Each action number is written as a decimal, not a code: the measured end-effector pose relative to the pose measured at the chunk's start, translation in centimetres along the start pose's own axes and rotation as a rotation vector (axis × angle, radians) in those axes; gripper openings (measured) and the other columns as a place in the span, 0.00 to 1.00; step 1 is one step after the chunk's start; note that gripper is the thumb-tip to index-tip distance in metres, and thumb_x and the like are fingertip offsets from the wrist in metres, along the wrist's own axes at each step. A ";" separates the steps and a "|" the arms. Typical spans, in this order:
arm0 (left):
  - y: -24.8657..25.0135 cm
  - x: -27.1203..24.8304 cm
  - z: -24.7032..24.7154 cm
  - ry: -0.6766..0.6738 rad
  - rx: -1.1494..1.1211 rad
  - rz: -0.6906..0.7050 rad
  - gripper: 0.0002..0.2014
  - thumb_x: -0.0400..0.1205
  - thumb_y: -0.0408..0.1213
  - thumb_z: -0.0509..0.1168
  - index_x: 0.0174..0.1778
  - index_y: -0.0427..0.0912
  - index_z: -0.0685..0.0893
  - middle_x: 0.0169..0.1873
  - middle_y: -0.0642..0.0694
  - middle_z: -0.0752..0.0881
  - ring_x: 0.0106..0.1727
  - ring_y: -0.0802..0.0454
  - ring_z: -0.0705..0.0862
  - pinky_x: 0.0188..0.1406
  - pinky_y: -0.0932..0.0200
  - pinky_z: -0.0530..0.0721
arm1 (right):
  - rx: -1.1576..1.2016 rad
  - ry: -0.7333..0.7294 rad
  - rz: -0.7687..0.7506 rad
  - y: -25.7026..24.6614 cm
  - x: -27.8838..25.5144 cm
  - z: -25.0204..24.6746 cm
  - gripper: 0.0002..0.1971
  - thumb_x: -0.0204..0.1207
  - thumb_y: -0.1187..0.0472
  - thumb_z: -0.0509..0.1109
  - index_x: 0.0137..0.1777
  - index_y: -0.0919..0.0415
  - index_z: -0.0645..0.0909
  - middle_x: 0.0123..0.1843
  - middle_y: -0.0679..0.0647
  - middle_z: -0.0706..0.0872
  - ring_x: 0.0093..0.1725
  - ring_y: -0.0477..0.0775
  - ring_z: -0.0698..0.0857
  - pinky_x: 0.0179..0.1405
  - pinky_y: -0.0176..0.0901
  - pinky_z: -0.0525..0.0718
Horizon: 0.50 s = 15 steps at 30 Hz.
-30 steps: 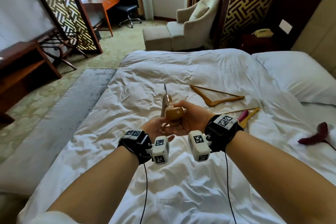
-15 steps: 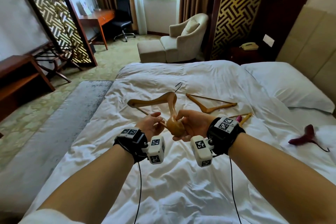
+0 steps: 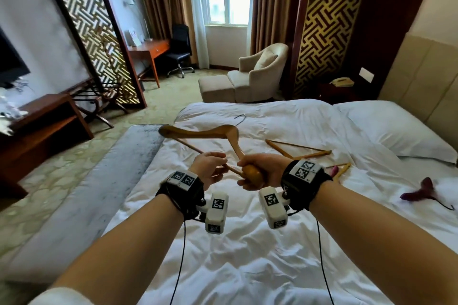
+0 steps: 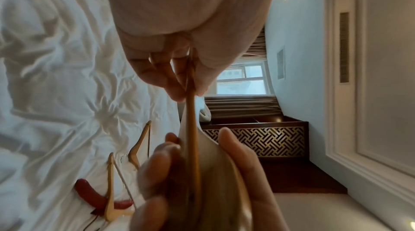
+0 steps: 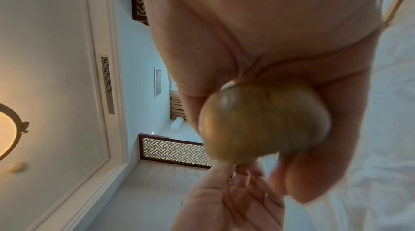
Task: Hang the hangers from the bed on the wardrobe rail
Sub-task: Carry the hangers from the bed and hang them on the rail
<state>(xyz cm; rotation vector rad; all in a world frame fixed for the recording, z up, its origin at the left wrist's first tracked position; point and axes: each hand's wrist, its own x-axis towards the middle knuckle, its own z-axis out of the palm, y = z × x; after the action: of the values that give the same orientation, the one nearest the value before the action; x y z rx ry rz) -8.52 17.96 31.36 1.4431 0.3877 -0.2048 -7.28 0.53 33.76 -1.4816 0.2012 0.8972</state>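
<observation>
Mid-frame, my right hand grips the wooden hanger by its rounded end (fingers wrapped); my left hand pinches its crossbar.

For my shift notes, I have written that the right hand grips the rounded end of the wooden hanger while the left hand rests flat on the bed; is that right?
Not quite: the left hand is not on the bed; it pinches the wooden hanger's thin crossbar in the air. The right hand does grip the rounded end. The head view shows it.
</observation>
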 end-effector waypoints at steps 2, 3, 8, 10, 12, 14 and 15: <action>0.6 -1.5 -2.1 0.030 0.001 -0.013 0.08 0.81 0.24 0.64 0.51 0.41 0.82 0.38 0.42 0.84 0.38 0.47 0.85 0.38 0.55 0.79 | -0.045 0.012 -0.017 -0.4 0.2 2.2 0.10 0.80 0.62 0.69 0.54 0.65 0.72 0.38 0.61 0.83 0.30 0.56 0.89 0.33 0.44 0.89; 0.8 -2.2 -3.3 0.046 0.002 -0.022 0.09 0.81 0.25 0.63 0.52 0.41 0.82 0.38 0.41 0.84 0.38 0.47 0.86 0.39 0.55 0.79 | -0.076 0.007 -0.016 -0.6 0.4 3.4 0.10 0.80 0.63 0.69 0.54 0.66 0.72 0.38 0.61 0.83 0.30 0.56 0.89 0.33 0.44 0.89; 1.0 -6.1 -9.1 0.180 0.007 -0.049 0.08 0.83 0.28 0.60 0.53 0.43 0.81 0.44 0.42 0.83 0.42 0.47 0.85 0.39 0.54 0.80 | -0.215 -0.035 -0.040 -1.0 2.2 9.9 0.11 0.80 0.65 0.69 0.57 0.67 0.72 0.40 0.63 0.83 0.27 0.55 0.88 0.24 0.41 0.87; 1.3 -7.7 -11.6 0.277 -0.004 -0.045 0.07 0.83 0.29 0.60 0.52 0.42 0.81 0.44 0.42 0.81 0.43 0.47 0.82 0.42 0.53 0.80 | -0.263 -0.070 -0.058 -1.2 2.6 12.7 0.11 0.80 0.66 0.68 0.57 0.66 0.70 0.40 0.63 0.82 0.28 0.55 0.88 0.24 0.40 0.87; 1.6 -9.3 -13.9 0.379 -0.004 -0.030 0.05 0.82 0.30 0.61 0.49 0.42 0.81 0.45 0.41 0.79 0.45 0.46 0.79 0.45 0.51 0.80 | -0.325 -0.117 -0.065 -1.5 2.8 15.2 0.10 0.80 0.66 0.69 0.55 0.65 0.70 0.41 0.63 0.82 0.32 0.56 0.87 0.25 0.41 0.88; 2.1 -11.2 -16.0 0.484 -0.001 -0.017 0.05 0.80 0.30 0.62 0.47 0.43 0.81 0.44 0.42 0.76 0.46 0.46 0.76 0.43 0.52 0.77 | -0.381 -0.183 -0.076 -2.0 2.8 17.6 0.08 0.80 0.66 0.68 0.51 0.65 0.71 0.38 0.63 0.83 0.31 0.55 0.87 0.26 0.41 0.86; 2.2 -12.1 -17.0 0.536 -0.006 -0.008 0.06 0.79 0.29 0.61 0.46 0.44 0.80 0.43 0.43 0.75 0.46 0.46 0.74 0.42 0.53 0.75 | -0.418 -0.218 -0.085 -2.3 2.6 18.8 0.08 0.80 0.65 0.68 0.51 0.66 0.71 0.35 0.63 0.84 0.27 0.53 0.87 0.23 0.39 0.85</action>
<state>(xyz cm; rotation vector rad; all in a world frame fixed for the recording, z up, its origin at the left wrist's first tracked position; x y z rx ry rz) -21.10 33.85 36.60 1.4802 0.8277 0.1846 -11.55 19.00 36.49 -1.7440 -0.2231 1.0663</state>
